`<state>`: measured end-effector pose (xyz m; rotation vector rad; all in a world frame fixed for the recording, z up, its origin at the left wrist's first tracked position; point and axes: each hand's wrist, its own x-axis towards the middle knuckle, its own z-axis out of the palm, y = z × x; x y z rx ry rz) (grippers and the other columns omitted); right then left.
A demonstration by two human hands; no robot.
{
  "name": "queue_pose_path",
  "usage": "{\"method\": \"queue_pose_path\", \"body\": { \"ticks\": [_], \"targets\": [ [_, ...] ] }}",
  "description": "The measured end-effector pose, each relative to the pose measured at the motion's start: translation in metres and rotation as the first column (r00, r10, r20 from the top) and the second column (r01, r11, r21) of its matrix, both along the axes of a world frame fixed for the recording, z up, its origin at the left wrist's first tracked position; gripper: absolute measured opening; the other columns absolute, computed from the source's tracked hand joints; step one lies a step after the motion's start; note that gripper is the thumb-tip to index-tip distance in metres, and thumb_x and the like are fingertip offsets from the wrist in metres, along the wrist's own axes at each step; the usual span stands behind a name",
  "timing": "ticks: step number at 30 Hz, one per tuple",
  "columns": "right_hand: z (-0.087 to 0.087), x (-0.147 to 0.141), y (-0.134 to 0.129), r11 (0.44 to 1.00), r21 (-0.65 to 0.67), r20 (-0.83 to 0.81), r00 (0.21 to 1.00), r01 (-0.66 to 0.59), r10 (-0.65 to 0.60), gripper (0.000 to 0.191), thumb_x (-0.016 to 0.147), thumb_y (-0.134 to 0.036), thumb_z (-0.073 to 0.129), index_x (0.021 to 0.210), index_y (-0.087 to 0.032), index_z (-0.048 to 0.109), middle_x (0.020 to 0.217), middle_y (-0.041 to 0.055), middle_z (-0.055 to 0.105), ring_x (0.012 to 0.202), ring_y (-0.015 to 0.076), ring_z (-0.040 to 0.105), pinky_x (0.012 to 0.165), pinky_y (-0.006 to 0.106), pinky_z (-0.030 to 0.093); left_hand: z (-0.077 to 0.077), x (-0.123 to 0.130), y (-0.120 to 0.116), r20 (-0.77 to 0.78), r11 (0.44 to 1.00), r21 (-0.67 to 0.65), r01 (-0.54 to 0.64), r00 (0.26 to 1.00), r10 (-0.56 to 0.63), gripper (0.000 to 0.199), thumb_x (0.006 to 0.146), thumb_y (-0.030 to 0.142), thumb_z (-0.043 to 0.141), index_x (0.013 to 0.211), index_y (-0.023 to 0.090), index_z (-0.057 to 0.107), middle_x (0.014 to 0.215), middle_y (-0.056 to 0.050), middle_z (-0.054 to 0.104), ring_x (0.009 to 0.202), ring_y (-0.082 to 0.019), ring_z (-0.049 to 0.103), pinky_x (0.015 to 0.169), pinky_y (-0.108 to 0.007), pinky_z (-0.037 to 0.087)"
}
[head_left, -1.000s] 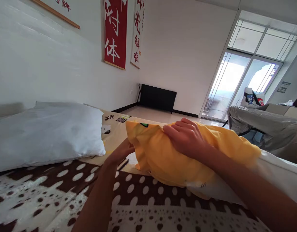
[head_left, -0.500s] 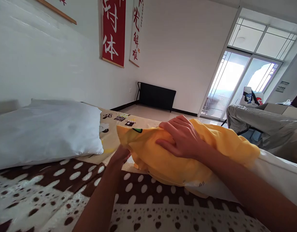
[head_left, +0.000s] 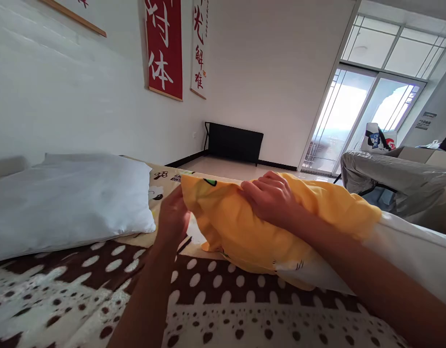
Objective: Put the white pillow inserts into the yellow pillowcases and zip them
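Observation:
A yellow pillowcase [head_left: 241, 227] with a small green print lies partly over a white pillow [head_left: 411, 241], whose bare end sticks out at the right. My left hand [head_left: 172, 212] pinches the left corner of the yellow cloth, its fingertips partly hidden behind the fabric. Higher on the cloth, my right hand [head_left: 272, 197] has its fingers curled round the upper edge, closed on a fold. Beneath both lies a brown and cream dotted blanket [head_left: 230, 314].
Another white pillow [head_left: 74, 203] rests at the left on a cream printed sheet [head_left: 165, 181]. A black folded panel [head_left: 233, 142] leans by the far wall. Plastic-covered furniture [head_left: 386, 179] stands at the right, near a glass door [head_left: 335, 116].
My left hand has risen to the cloth's corner and closed on it, and that corner is lifted slightly. My right hand's fingers have curled in, gathering the fabric.

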<state>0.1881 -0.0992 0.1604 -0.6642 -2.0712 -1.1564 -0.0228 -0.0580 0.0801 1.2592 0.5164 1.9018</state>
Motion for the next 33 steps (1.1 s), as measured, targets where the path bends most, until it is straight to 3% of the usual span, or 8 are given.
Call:
{"method": "queue_pose_path", "body": {
  "ticks": [3, 6, 10, 13, 15, 23, 28, 33],
  "targets": [
    [-0.001, 0.009, 0.005, 0.993, 0.114, -0.061, 0.997, -0.042, 0.050, 0.029, 0.092, -0.018, 0.044, 0.064, -0.019, 0.050, 0.051, -0.0038, 0.046, 0.052, 0.0101, 0.037, 0.067, 0.029, 0.031, 0.011, -0.007, -0.018, -0.113, 0.964, 0.049, 0.262, 0.960, -0.255, 0.048, 0.064, 0.050, 0.073, 0.105, 0.028, 0.064, 0.111, -0.006, 0.065, 0.098, -0.025, 0.061, 0.078, -0.035, 0.053],
    [-0.002, 0.015, 0.005, 0.978, 0.181, -0.088, 0.988, -0.106, 0.123, 0.021, 0.089, -0.015, 0.046, 0.069, -0.020, 0.051, 0.056, -0.0027, 0.047, 0.057, 0.0115, 0.040, 0.068, 0.030, 0.033, 0.017, -0.006, -0.038, -0.268, 0.941, 0.017, 0.339, 0.908, -0.323, 0.059, 0.056, 0.046, 0.079, 0.109, 0.031, 0.062, 0.116, -0.006, 0.063, 0.101, -0.028, 0.061, 0.076, -0.035, 0.054],
    [0.000, 0.012, -0.001, 0.982, 0.126, -0.029, 0.989, -0.143, 0.147, 0.020, 0.088, -0.013, 0.046, 0.070, -0.020, 0.051, 0.058, -0.0015, 0.048, 0.058, 0.0120, 0.038, 0.062, 0.028, 0.033, 0.022, 0.016, -0.055, -0.345, 0.998, 0.053, 0.027, 0.938, -0.007, 0.034, 0.065, 0.032, 0.076, 0.095, 0.020, 0.067, 0.093, -0.005, 0.068, 0.086, -0.022, 0.063, 0.071, -0.029, 0.053],
    [0.003, 0.005, -0.007, 0.992, 0.014, 0.056, 0.991, -0.122, 0.121, 0.025, 0.089, -0.013, 0.042, 0.066, -0.019, 0.048, 0.056, -0.0018, 0.045, 0.056, 0.0118, 0.036, 0.057, 0.028, 0.030, 0.025, 0.034, -0.063, -0.334, 0.916, 0.252, -0.312, 0.860, 0.385, 0.014, 0.075, 0.028, 0.068, 0.086, 0.019, 0.067, 0.089, -0.002, 0.066, 0.083, -0.017, 0.060, 0.074, -0.027, 0.050],
    [0.004, 0.003, -0.010, 0.994, -0.056, 0.092, 0.990, -0.097, 0.102, 0.027, 0.090, -0.014, 0.039, 0.065, -0.019, 0.047, 0.056, -0.0018, 0.045, 0.056, 0.0115, 0.037, 0.057, 0.027, 0.029, 0.027, 0.038, -0.064, -0.338, 0.864, 0.346, -0.366, 0.810, 0.479, 0.011, 0.075, 0.027, 0.067, 0.083, 0.020, 0.067, 0.091, -0.002, 0.065, 0.085, -0.016, 0.059, 0.076, -0.026, 0.049],
    [0.001, 0.005, -0.011, 0.996, -0.083, 0.087, 0.996, 0.029, -0.022, 0.028, 0.089, -0.014, 0.037, 0.064, -0.019, 0.049, 0.057, -0.0014, 0.049, 0.054, 0.0105, 0.038, 0.052, 0.027, 0.026, 0.026, 0.027, -0.053, -0.526, 0.986, 0.105, -0.127, 0.835, 0.164, 0.024, 0.073, 0.037, 0.068, 0.067, 0.017, 0.056, 0.065, 0.001, 0.051, 0.062, -0.012, 0.046, 0.053, -0.021, 0.039],
    [0.006, 0.005, -0.016, 0.994, -0.108, 0.091, 0.996, 0.026, -0.016, 0.029, 0.091, -0.019, 0.037, 0.066, -0.019, 0.052, 0.058, -0.0007, 0.050, 0.054, 0.0112, 0.039, 0.051, 0.028, 0.024, 0.029, 0.029, -0.062, -0.466, 0.968, 0.217, -0.126, 0.858, 0.216, 0.033, 0.078, 0.031, 0.063, 0.055, 0.017, 0.044, 0.062, 0.002, 0.041, 0.060, -0.010, 0.040, 0.054, -0.021, 0.037],
    [0.027, 0.015, -0.026, 0.933, -0.359, 0.147, 0.986, -0.021, 0.078, 0.029, 0.094, -0.038, 0.040, 0.083, -0.017, 0.057, 0.071, 0.0020, 0.057, 0.065, 0.0135, 0.047, 0.065, 0.028, 0.035, 0.021, 0.021, -0.060, -0.207, 0.908, 0.159, -0.388, 0.886, 0.414, 0.025, 0.069, 0.030, 0.073, 0.059, 0.017, 0.054, 0.067, 0.002, 0.052, 0.062, -0.010, 0.047, 0.056, -0.021, 0.042]
  ]
}}
